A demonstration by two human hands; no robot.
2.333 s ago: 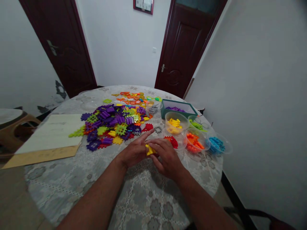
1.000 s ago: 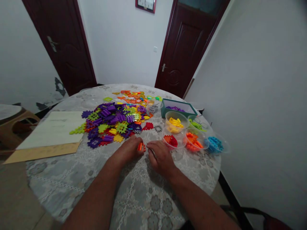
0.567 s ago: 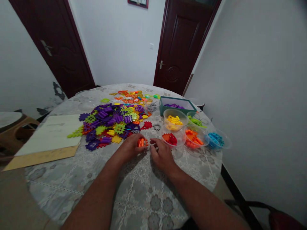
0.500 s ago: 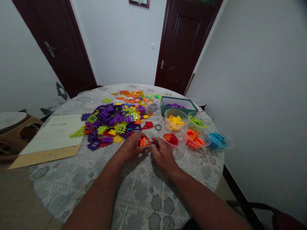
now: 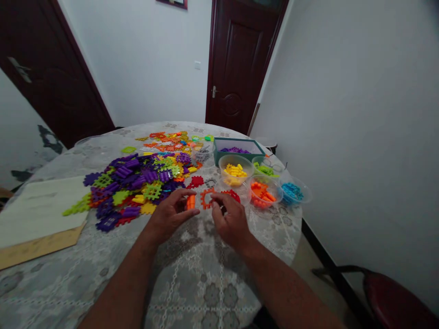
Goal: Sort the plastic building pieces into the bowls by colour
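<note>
My left hand [image 5: 173, 211] grips a ridged orange building piece [image 5: 191, 202] between thumb and fingers. Pinched in my right hand [image 5: 230, 214] is a flat orange toothed frame piece [image 5: 206, 199] with an open middle. The two pieces are apart, held over the table in front of me. Just behind my right hand lies a bowl with red pieces [image 5: 234, 195], partly hidden by the fingers. A red toothed piece [image 5: 196, 182] and a grey ring-like piece [image 5: 210, 183] rest on the cloth beyond my hands.
A mixed heap of building pieces [image 5: 132, 180] spreads at the left. To the right stand clear bowls of yellow [image 5: 235, 171], orange [image 5: 263, 192], green [image 5: 264, 170] and blue pieces [image 5: 292, 192]. Behind them is a green box [image 5: 216, 157] with purple pieces. Paper sheets [image 5: 37, 210] lie at far left.
My hands have drawn apart, and the orange ridged piece and the toothed frame, close together before, are now separated, one in each hand. The view has turned to the right.
</note>
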